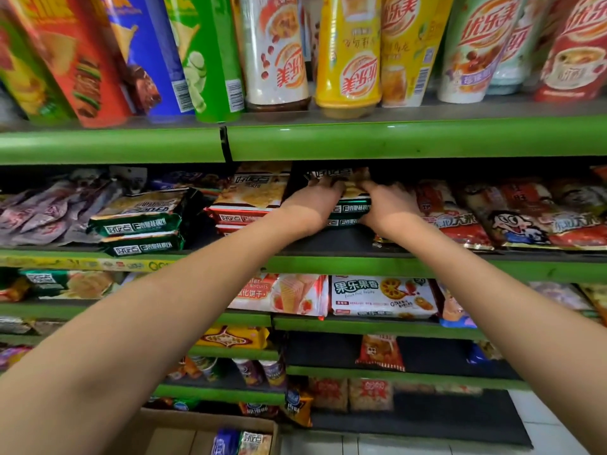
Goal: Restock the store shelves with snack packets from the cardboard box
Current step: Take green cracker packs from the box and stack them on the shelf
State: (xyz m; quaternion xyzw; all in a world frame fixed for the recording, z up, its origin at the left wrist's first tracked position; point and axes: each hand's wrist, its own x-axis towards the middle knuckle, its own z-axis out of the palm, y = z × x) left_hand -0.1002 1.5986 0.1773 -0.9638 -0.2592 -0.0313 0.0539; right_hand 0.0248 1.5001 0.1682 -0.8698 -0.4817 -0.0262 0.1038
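Green metal shelves (111,146) run across the whole wall, and the person reaches into the second one down with both arms. Far left on that shelf lie purple-grey pouches (42,211), then a short pile of green-edged biscuit packets (138,221), then a pile of red-edged packets (243,205). Just right of those sits the stack of green snack packets (349,211) being dealt with, set well back on the dark shelf floor. The left hand (315,198) lies over the stack's left end, fingers curled over the top packet. The right hand (387,201) presses against the stack's right end with its fingers bent round the top edge; both hands appear to grip it, though the fingertips are lost in shadow. Red cartoon-face rice cracker bags (512,221) crowd in just beside the right hand, leaving a narrow slot for the stack.

Overhead, the top shelf carries tall crisp tubes (210,57) on the left and milk tea cups (348,57) to the right, their bases overhanging the green lip above the hands. Below the arms sit a wafer packet (295,293) and a white fruit biscuit packet (384,297). On the floor at bottom left, the cardboard box (203,428) stands open with a couple of packets inside.
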